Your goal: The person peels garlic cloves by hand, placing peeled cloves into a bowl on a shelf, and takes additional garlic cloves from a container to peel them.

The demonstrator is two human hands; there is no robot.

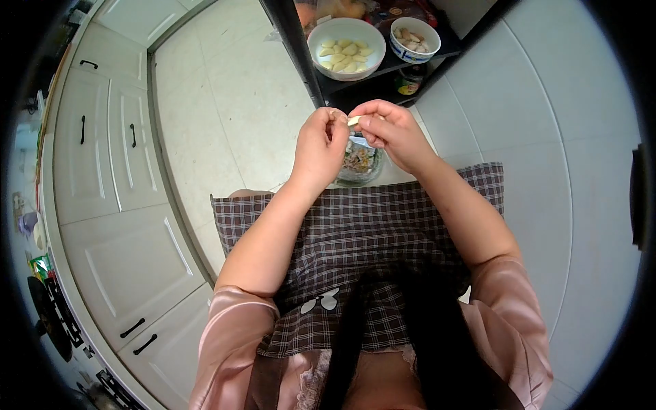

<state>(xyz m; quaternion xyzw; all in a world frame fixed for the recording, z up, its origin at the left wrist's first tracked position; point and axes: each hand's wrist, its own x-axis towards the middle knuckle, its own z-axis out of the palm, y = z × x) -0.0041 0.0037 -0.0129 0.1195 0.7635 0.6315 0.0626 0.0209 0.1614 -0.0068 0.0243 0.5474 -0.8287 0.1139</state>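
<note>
A pale garlic clove (354,121) is pinched between the thumb and fingers of my right hand (393,134). Just left of it, my left hand (323,145) has its fingers closed at the clove's end; what they grip is too small to make out. Below both hands stands a clear container (360,162) with mixed scraps inside. On the dark shelf ahead, a large white bowl (315,51) holds several peeled cloves, and a smaller patterned bowl (414,58) to its right holds several unpeeled ones.
The black shelf (335,87) stands ahead, with a dark jar (409,80) on its lower level and bags behind the bowls. White cabinets (89,164) line the left side, and a tiled wall (519,116) is on the right. A checked apron (369,225) covers the lap.
</note>
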